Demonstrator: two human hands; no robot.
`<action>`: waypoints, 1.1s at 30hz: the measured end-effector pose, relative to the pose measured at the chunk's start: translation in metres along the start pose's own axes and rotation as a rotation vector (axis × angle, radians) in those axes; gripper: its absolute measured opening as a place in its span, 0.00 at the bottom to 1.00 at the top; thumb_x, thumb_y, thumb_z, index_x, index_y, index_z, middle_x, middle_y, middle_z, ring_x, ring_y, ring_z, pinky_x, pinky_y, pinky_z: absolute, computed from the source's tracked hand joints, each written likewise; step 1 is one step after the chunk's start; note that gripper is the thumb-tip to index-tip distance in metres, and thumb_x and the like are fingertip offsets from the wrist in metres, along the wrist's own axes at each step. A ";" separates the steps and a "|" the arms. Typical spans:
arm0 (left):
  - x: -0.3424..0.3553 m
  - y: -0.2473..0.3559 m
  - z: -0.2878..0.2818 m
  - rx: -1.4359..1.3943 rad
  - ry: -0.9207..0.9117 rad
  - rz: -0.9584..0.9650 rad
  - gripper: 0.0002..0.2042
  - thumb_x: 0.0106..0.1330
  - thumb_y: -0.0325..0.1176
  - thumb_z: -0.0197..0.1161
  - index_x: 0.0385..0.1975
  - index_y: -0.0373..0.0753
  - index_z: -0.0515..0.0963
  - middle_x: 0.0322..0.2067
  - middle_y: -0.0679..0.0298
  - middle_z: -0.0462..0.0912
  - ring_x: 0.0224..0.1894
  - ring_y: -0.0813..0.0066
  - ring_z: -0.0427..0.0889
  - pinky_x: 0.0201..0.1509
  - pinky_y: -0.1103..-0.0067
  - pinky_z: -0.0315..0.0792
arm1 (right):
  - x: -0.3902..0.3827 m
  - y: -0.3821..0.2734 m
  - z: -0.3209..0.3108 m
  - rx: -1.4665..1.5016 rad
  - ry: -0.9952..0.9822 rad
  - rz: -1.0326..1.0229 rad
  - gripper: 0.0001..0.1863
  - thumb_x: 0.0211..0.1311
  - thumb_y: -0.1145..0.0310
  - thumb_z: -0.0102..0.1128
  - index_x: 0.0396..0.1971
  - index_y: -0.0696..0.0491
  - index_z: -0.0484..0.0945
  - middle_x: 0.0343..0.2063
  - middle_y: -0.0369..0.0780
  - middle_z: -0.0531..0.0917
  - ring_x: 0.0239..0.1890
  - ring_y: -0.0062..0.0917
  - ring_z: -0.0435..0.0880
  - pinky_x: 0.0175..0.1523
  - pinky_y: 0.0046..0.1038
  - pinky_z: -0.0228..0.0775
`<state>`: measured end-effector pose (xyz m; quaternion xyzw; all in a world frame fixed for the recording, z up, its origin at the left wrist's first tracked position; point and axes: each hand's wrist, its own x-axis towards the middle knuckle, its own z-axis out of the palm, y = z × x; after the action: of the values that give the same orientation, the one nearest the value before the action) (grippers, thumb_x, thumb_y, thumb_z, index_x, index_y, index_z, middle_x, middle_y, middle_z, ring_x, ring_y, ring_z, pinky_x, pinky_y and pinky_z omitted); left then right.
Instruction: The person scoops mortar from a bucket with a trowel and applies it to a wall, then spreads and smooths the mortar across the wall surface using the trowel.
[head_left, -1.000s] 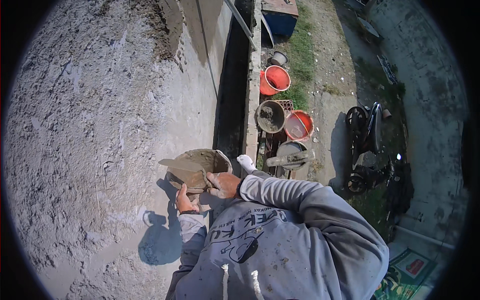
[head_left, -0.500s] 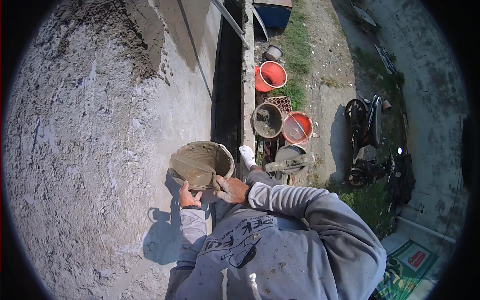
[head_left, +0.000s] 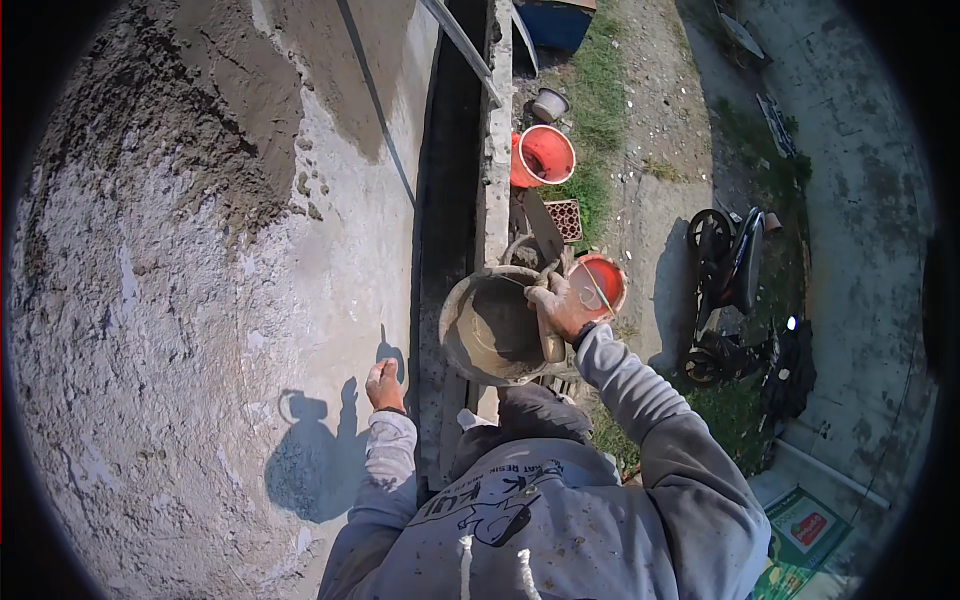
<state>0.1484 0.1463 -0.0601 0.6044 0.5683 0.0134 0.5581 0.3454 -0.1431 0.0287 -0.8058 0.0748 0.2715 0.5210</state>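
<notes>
My right hand (head_left: 558,303) grips the wire handle of a mortar-coated bucket (head_left: 478,330) and appears to hold a trowel (head_left: 540,222) too, its blade pointing up beyond the bucket. The bucket has grey residue inside and hangs over the narrow ledge. My left hand (head_left: 385,383) is apart from it, empty, fingers loosely bent and open, in front of the pale wall (head_left: 330,280). Wet grey render (head_left: 230,100) covers the wall's upper part.
Beyond the concrete ledge (head_left: 498,150) stand red buckets (head_left: 545,155) (head_left: 598,285), a small pot (head_left: 550,104), a perforated brick (head_left: 563,220) and a blue box (head_left: 550,35). A motorbike (head_left: 735,270) stands on the right by a stained wall (head_left: 860,250). A metal bar (head_left: 465,50) crosses at the top.
The bucket has moved right, away from the wall, in my right hand. My left hand has let go of it. The trowel now points up. The view shows more wet render.
</notes>
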 end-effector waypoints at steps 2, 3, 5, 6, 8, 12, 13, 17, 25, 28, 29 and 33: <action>0.004 0.012 0.001 0.023 -0.042 0.157 0.12 0.58 0.33 0.60 0.36 0.30 0.76 0.33 0.63 0.78 0.36 0.76 0.76 0.46 0.80 0.69 | 0.076 0.022 -0.035 -0.317 0.122 -0.259 0.12 0.52 0.61 0.53 0.30 0.54 0.75 0.27 0.50 0.77 0.34 0.45 0.76 0.39 0.38 0.67; 0.003 0.018 -0.001 0.059 -0.022 0.184 0.12 0.58 0.33 0.59 0.35 0.30 0.76 0.35 0.60 0.79 0.40 0.71 0.77 0.47 0.78 0.69 | 0.106 0.014 -0.054 -0.435 0.186 -0.298 0.10 0.53 0.62 0.52 0.29 0.51 0.76 0.25 0.49 0.75 0.33 0.47 0.75 0.38 0.39 0.68; 0.011 0.013 -0.012 0.125 0.052 0.321 0.11 0.57 0.32 0.59 0.34 0.31 0.76 0.37 0.57 0.79 0.43 0.67 0.77 0.49 0.76 0.69 | 0.178 0.017 -0.103 -1.024 0.296 -0.563 0.07 0.52 0.65 0.52 0.24 0.52 0.74 0.25 0.50 0.75 0.29 0.45 0.76 0.32 0.41 0.69; 0.016 0.012 -0.015 0.195 0.105 0.462 0.10 0.56 0.32 0.59 0.34 0.31 0.76 0.38 0.54 0.79 0.46 0.64 0.76 0.50 0.74 0.68 | 0.214 0.016 -0.129 -1.121 0.397 -0.595 0.06 0.51 0.67 0.52 0.23 0.52 0.74 0.24 0.50 0.75 0.28 0.45 0.76 0.30 0.43 0.69; 0.007 0.043 -0.018 0.348 0.141 0.554 0.08 0.55 0.29 0.58 0.32 0.33 0.76 0.42 0.50 0.77 0.50 0.59 0.74 0.55 0.72 0.65 | 0.273 0.003 -0.184 -0.596 0.532 -0.431 0.08 0.49 0.65 0.55 0.25 0.54 0.73 0.23 0.49 0.77 0.27 0.43 0.78 0.31 0.40 0.70; -0.018 0.107 -0.042 0.551 0.255 0.875 0.11 0.60 0.27 0.56 0.40 0.29 0.73 0.50 0.49 0.70 0.50 0.56 0.73 0.52 0.67 0.67 | 0.334 -0.105 -0.211 -0.309 0.760 -0.378 0.22 0.49 0.56 0.55 0.34 0.62 0.73 0.31 0.54 0.80 0.38 0.45 0.79 0.42 0.39 0.69; -0.032 0.134 -0.043 0.536 0.277 0.867 0.11 0.61 0.26 0.56 0.41 0.29 0.73 0.51 0.48 0.68 0.51 0.55 0.72 0.54 0.66 0.66 | 0.350 -0.118 -0.215 -0.347 0.768 -0.390 0.22 0.48 0.57 0.55 0.34 0.62 0.73 0.30 0.54 0.80 0.38 0.45 0.79 0.42 0.38 0.69; -0.046 0.199 -0.073 1.183 0.642 1.183 0.18 0.66 0.35 0.50 0.53 0.35 0.67 0.59 0.47 0.59 0.61 0.49 0.60 0.61 0.56 0.55 | 0.336 -0.106 -0.150 0.039 0.539 -0.438 0.21 0.47 0.57 0.55 0.34 0.62 0.73 0.29 0.53 0.80 0.37 0.44 0.80 0.42 0.37 0.70; 0.014 0.164 -0.165 1.519 0.932 0.957 0.25 0.67 0.53 0.41 0.58 0.45 0.64 0.64 0.52 0.53 0.67 0.52 0.48 0.61 0.44 0.40 | 0.287 0.326 -0.075 -0.871 0.048 0.213 0.17 0.43 0.59 0.56 0.30 0.54 0.79 0.32 0.51 0.81 0.38 0.42 0.79 0.47 0.34 0.69; 0.016 0.151 -0.185 1.749 1.021 0.943 0.26 0.67 0.55 0.40 0.60 0.48 0.61 0.64 0.53 0.51 0.67 0.53 0.47 0.61 0.45 0.42 | 0.236 0.328 -0.013 -0.587 0.159 0.405 0.17 0.42 0.60 0.57 0.32 0.55 0.79 0.33 0.50 0.81 0.39 0.41 0.80 0.47 0.32 0.69; 0.022 0.148 -0.182 1.788 1.059 0.935 0.27 0.67 0.55 0.40 0.61 0.48 0.60 0.64 0.53 0.51 0.67 0.53 0.47 0.61 0.46 0.44 | 0.230 0.333 -0.012 -0.474 0.182 0.459 0.17 0.42 0.61 0.57 0.32 0.55 0.79 0.33 0.50 0.81 0.40 0.41 0.80 0.47 0.32 0.69; 0.026 0.148 -0.191 1.978 1.194 0.945 0.28 0.66 0.56 0.43 0.61 0.46 0.60 0.63 0.48 0.51 0.65 0.50 0.50 0.60 0.52 0.48 | 0.265 0.347 0.001 -0.379 0.264 0.375 0.19 0.41 0.62 0.58 0.35 0.56 0.78 0.30 0.48 0.81 0.38 0.41 0.80 0.46 0.33 0.69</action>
<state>0.1333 0.3302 0.0982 0.8091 0.2265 0.0515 -0.5398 0.4276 -0.2541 -0.3853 -0.8891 0.2375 0.2652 0.2877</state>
